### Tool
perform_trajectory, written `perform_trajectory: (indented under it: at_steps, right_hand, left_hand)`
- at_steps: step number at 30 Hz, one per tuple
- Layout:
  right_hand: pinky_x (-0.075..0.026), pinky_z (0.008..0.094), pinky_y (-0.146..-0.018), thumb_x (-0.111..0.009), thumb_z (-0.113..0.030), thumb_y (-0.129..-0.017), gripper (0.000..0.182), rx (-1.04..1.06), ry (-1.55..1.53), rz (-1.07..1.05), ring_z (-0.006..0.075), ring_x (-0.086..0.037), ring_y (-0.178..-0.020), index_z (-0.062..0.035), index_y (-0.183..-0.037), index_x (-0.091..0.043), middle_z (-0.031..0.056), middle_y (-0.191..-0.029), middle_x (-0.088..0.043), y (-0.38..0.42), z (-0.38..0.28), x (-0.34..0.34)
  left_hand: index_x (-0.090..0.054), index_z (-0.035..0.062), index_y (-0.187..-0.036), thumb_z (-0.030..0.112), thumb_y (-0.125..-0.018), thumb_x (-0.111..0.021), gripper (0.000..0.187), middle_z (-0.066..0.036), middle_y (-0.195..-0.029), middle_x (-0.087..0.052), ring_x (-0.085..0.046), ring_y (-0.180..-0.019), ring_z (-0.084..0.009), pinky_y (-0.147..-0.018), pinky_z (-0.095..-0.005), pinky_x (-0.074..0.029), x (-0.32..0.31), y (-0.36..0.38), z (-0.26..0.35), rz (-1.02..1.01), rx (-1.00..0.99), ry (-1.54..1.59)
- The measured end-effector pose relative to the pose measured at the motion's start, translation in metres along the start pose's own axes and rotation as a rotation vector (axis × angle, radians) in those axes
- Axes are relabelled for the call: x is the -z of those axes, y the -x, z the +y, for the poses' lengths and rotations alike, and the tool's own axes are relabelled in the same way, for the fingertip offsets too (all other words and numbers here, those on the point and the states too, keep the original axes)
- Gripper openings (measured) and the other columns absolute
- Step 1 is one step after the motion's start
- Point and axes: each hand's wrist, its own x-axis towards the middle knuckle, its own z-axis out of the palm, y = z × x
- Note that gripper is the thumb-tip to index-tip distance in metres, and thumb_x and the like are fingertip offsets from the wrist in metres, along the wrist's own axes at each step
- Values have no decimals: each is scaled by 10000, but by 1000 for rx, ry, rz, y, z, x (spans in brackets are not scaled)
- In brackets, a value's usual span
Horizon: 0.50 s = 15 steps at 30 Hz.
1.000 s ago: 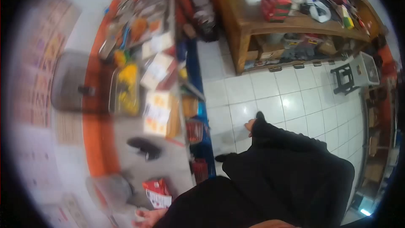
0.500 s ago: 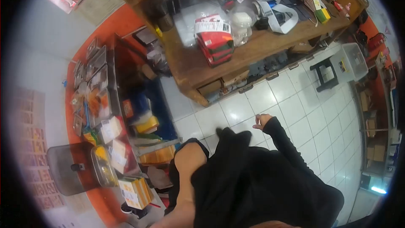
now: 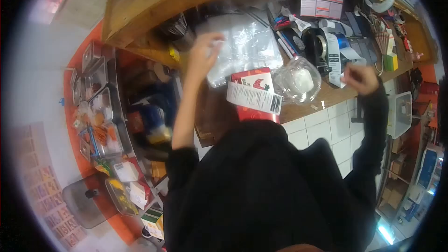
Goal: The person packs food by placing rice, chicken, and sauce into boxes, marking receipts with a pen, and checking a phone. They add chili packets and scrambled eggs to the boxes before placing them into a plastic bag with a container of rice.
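Note:
My left hand (image 3: 206, 55) is over the left edge of a stack of clear plastic bags (image 3: 252, 42), slightly blurred, its thumb and fingers apart. Curled fingers form my right hand (image 3: 363, 80), beside a hanging printed receipt strip (image 3: 334, 60); whether they pinch anything is hidden. Between the hands, a red box (image 3: 254, 77) stands at the counter's front edge with a printed label (image 3: 254, 98) across it. Right of that box sits a clear plastic container (image 3: 298, 80) with something white inside.
The wooden counter (image 3: 212, 105) has a raised shelf (image 3: 186, 0) along its back. A tape dispenser (image 3: 321, 46), pens and a red-and-white printed card (image 3: 321, 3) are at the rear. Metal trays of food (image 3: 105, 107) line the left side. A clear bin (image 3: 400, 114) stands right.
I have come closer to the counter. My left arm, previously low at the left, now reaches over the plastic bags. My right hand has risen from above the floor to the counter's right part.

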Motion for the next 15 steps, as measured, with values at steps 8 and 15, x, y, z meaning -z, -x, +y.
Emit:
perform_trajectory:
  at_steps: [8,15]
  right_hand:
    - [-382,295,-493,-638,-311,-641,284,107,289,-770,194,-505,-517,-56,-614,-517,79,-545,-501,-220,40,-76]
    - [-357,435,-821,-649,-256,-585,436,809,621,-227,241,-434,-1029,-119,-972,-504,92,-1070,-488,-251,85,-258]
  left_hand:
    - [-488,90,-836,159,-680,-517,172,-68,-706,-535,-541,-765,-232,-671,-391,-390,-128,-39,-158,-818,-622,-551]
    - [-467,57,-933,223,-778,-439,228,-185,-748,-552,-556,-687,-317,-600,-387,-440,-85,-97,-133,-650,-110,-275]
